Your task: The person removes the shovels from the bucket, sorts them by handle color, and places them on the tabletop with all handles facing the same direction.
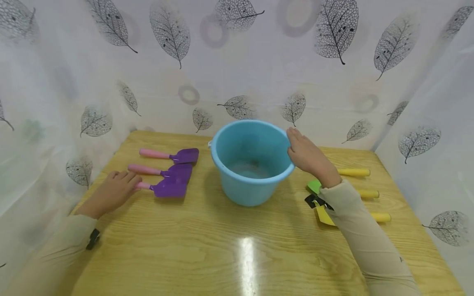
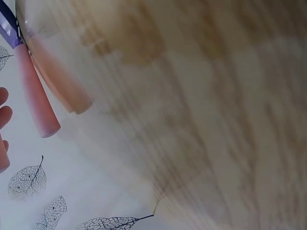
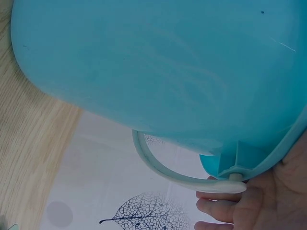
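On the left side of the table, my left hand point(image 1: 116, 189) grips the pink handle end of the nearest purple shovel point(image 1: 169, 189). Two more purple shovels lie beyond it, a middle shovel point(image 1: 177, 172) partly overlapped by the nearest one and a far shovel point(image 1: 185, 156). In the left wrist view only fingertips point(image 2: 5, 115) show at the left edge, beside a pink handle point(image 2: 38, 100). My right hand point(image 1: 309, 154) rests against the right rim of a light blue bucket point(image 1: 246, 191), its fingers extended. The white bucket handle point(image 3: 165, 170) hangs beside those fingers.
Several shovels with yellow handles point(image 1: 380, 217) lie at the right, one with a green blade point(image 1: 314, 186), partly hidden by my right forearm. A leaf-printed curtain point(image 1: 259, 74) surrounds the wooden table point(image 1: 207, 250) at the back and sides.
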A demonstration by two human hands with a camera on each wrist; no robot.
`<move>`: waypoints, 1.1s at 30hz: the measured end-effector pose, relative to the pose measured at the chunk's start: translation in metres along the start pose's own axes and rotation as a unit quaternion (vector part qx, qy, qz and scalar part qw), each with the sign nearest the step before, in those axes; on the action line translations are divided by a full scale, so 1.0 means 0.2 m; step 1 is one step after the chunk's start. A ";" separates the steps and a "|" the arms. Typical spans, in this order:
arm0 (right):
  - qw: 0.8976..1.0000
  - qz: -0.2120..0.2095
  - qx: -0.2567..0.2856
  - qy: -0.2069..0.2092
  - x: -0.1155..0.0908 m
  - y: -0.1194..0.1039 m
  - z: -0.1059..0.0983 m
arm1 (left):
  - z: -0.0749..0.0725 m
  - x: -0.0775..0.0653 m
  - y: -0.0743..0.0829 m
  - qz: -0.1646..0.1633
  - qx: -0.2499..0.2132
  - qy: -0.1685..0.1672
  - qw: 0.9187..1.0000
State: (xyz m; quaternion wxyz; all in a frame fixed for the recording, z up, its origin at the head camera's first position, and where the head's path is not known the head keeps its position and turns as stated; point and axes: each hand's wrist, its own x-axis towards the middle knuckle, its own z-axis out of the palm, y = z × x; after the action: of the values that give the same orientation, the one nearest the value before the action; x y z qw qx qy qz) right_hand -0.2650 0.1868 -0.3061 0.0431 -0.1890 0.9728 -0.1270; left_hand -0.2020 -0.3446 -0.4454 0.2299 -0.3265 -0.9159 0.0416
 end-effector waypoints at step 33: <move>1.000 0.001 0.000 -0.002 -0.01 -0.01 -0.01 | -0.01 -0.04 0.02 0.009 -0.020 -0.102 0.995</move>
State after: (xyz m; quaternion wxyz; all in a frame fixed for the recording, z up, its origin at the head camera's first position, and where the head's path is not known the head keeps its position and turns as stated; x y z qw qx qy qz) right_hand -0.2621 0.1860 -0.3044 0.0450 -0.1878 0.9730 -0.1265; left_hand -0.1937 -0.3462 -0.4480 0.1278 -0.3331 -0.9324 0.0582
